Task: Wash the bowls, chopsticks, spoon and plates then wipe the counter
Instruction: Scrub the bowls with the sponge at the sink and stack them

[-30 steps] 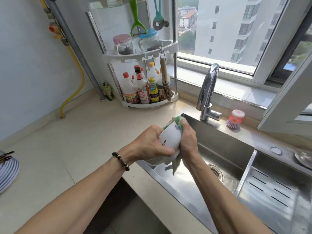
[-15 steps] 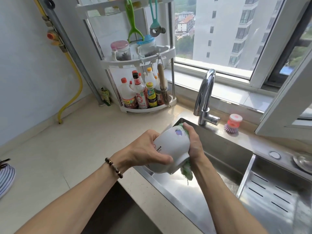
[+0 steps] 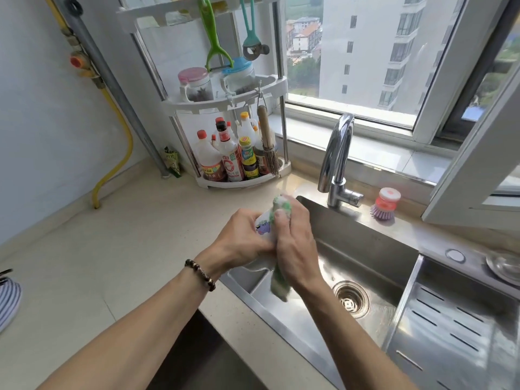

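Over the sink [image 3: 365, 249]: my left hand [image 3: 242, 243] is gripping the white bowl [image 3: 264, 226]; my right hand [image 3: 295, 246] is clenching the green cloth [image 3: 280, 280] against it. Probably wet, slippery, breakable ceramic, so I'm judging the rim safest.

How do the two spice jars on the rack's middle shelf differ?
The left jar has a pink lid; the right jar has a blue one. The left jar stands clear in front; the right jar is partly hidden behind the hanging green peeler. Both are clear, hold dark spices, and sit on the white rack.
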### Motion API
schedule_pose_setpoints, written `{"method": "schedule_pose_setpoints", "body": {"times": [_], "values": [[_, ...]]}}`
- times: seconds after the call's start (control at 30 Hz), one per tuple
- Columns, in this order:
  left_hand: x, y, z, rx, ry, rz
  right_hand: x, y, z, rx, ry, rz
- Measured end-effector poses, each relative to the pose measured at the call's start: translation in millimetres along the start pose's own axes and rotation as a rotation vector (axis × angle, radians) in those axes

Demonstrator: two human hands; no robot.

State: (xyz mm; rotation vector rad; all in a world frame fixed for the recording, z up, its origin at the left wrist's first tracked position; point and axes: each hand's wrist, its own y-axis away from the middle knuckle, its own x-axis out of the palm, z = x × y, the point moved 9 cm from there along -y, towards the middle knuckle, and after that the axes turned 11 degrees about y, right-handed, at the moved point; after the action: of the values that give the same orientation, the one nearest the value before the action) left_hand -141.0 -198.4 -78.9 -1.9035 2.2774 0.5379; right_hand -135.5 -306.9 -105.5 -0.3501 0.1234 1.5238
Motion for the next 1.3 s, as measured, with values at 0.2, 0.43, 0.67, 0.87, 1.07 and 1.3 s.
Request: {"method": "schedule_pose_setpoints", "body": {"times": [0.2, 0.43, 0.67, 0.87, 1.07, 1.3], "values": [[9, 5, -7, 0.038, -0.019, 0.009, -1, -13, -55, 0.387, -0.597, -0.028], [13, 1, -7, 0.069, -0.159, 0.012, 3, -3, -32, 0.199, -0.473, -0.044], [6, -3, -4, 0.052, -0.209, -0.003, 4, -10, -31, 0.158, -0.289, -0.069], [16, 8, -16, 0.093, -0.312, 0.115, 6, -12, -49, 0.355, -0.561, 0.004], [7, 27, -5, 0.071, 0.093, 0.220, 0, -23, -50, 0.403, -0.493, 0.207], [10, 17, 2, -0.091, -0.138, 0.238, -6, -35, -1, 0.002, -0.023, 0.190]]}}
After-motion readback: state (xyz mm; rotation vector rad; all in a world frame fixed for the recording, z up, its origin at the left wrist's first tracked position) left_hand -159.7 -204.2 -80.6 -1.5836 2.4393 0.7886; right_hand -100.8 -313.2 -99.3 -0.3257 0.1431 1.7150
